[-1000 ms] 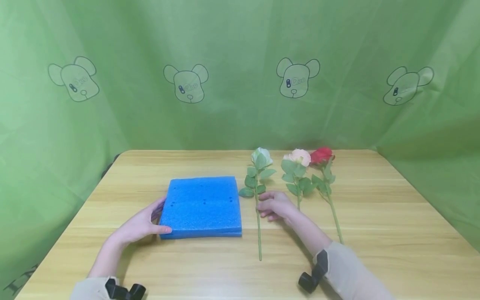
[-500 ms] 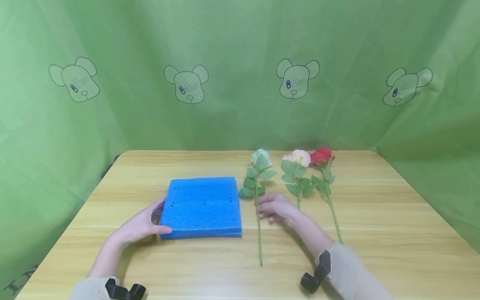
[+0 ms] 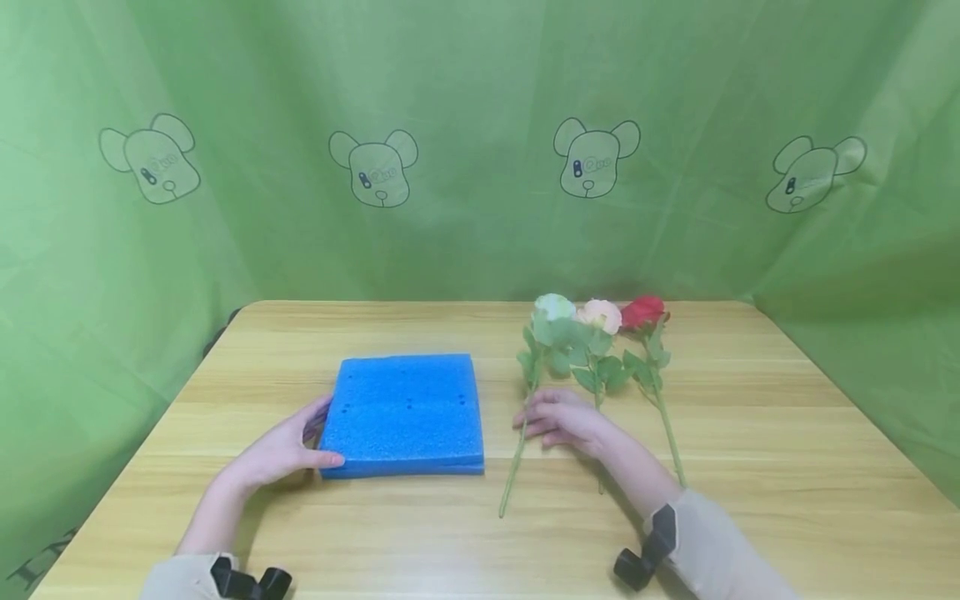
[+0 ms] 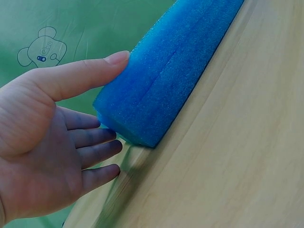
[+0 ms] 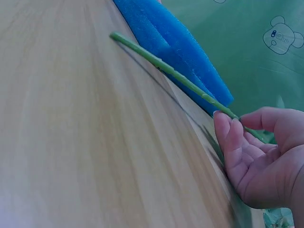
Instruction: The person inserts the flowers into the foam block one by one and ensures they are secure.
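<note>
A blue foam block [image 3: 405, 417] with small dark holes in its top lies flat on the table. At its near left corner my left hand [image 3: 279, 450] rests its thumb on the foam; in the left wrist view the other fingers [image 4: 97, 154] extend loosely beside the block's end. My right hand [image 3: 566, 423] pinches the green stem of a pale blue-white artificial rose [image 3: 555, 307] between thumb and fingertips. That stem [image 5: 173, 72] slants toward the person, its cut end slightly above the tabletop. The rose's leaves overlap those of a pink rose [image 3: 602, 317].
A red rose [image 3: 643, 312] lies at the right of the pink one, stems toward the person. The wooden table [image 3: 765, 400] extends on all sides, and a green curtain [image 3: 480, 242] with mouse-head prints hangs behind it.
The pale rose's bloom has shifted right toward the pink rose, and its stem end has swung left. My right hand has moved slightly right with it. My left hand and the foam have stayed put.
</note>
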`<state>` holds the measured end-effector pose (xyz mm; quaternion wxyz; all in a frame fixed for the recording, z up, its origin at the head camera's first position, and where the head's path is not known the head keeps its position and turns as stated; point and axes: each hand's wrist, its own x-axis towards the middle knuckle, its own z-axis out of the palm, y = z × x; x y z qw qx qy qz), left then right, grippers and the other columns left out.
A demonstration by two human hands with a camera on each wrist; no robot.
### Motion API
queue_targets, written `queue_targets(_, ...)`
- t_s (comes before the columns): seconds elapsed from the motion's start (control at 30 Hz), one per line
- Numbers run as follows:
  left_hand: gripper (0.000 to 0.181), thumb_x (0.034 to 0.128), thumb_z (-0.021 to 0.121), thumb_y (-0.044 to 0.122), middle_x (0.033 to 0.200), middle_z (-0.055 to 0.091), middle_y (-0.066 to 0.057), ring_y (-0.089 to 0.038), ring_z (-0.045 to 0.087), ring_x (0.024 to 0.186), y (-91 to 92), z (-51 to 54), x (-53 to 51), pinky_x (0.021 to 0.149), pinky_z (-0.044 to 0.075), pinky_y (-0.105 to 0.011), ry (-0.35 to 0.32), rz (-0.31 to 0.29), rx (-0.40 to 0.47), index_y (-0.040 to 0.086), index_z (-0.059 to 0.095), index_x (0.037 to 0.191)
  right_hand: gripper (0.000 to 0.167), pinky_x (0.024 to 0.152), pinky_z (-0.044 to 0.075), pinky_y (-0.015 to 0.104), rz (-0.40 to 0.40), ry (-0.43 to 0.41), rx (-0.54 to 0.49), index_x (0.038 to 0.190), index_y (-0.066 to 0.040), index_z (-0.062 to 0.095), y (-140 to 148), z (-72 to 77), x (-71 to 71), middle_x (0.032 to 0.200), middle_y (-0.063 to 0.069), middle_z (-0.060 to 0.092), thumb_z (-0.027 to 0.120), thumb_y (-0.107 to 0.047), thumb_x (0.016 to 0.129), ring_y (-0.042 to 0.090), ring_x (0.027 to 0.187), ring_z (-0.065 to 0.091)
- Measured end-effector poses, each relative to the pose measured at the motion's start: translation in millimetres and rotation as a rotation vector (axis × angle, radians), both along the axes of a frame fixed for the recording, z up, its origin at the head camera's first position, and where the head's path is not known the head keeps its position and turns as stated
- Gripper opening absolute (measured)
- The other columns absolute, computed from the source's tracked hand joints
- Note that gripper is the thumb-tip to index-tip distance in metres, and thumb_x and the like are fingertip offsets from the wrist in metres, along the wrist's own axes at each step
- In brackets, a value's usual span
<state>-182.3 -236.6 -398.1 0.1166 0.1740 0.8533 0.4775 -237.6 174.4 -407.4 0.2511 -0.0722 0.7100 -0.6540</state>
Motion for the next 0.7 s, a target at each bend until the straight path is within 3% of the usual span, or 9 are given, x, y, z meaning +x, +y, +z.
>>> queue_targets(0.1,0.100,0.0773,0.075,0.024,0.148,0.012,-0.031,-0.046,0.015,0.134,0.4,0.1,-0.1,0.109,0.015,-0.055,-0.004,0.002,0.004,-0.010,0.008,0.144,0.024,0.056,0.054,0.022,-0.007,0.008,0.003,0.109,0.008,0.046,0,0.5,0.8,0.096,0.013,0.068,0.052,-0.005,0.090,0.017,0.077,0.066)
queue_targets(0.33,0.100,0.0775,0.075,0.025,0.148,0.012,-0.031,-0.046,0.016,0.134,0.0,-0.8,-0.4,0.109,0.015,-0.055,0.003,0.001,0.005,-0.010,0.008,0.144,0.037,0.057,0.055,0.023,-0.028,0.022,0.002,0.121,0.014,0.039,1,2.3,2.1,0.090,0.011,0.065,0.048,-0.005,0.091,0.016,0.074,0.064)
queue_targets(0.7,0.100,0.0772,0.075,0.025,0.148,0.014,-0.031,-0.046,0.016,0.134,-0.3,-2.7,-1.5,0.109,0.016,-0.055,0.013,-0.002,0.000,-0.010,0.009,0.144,0.041,0.063,0.057,0.026,-0.020,0.055,-0.020,0.127,0.016,0.032,0,10.3,4.2,0.087,0.012,0.062,0.044,-0.006,0.095,0.019,0.075,0.065)
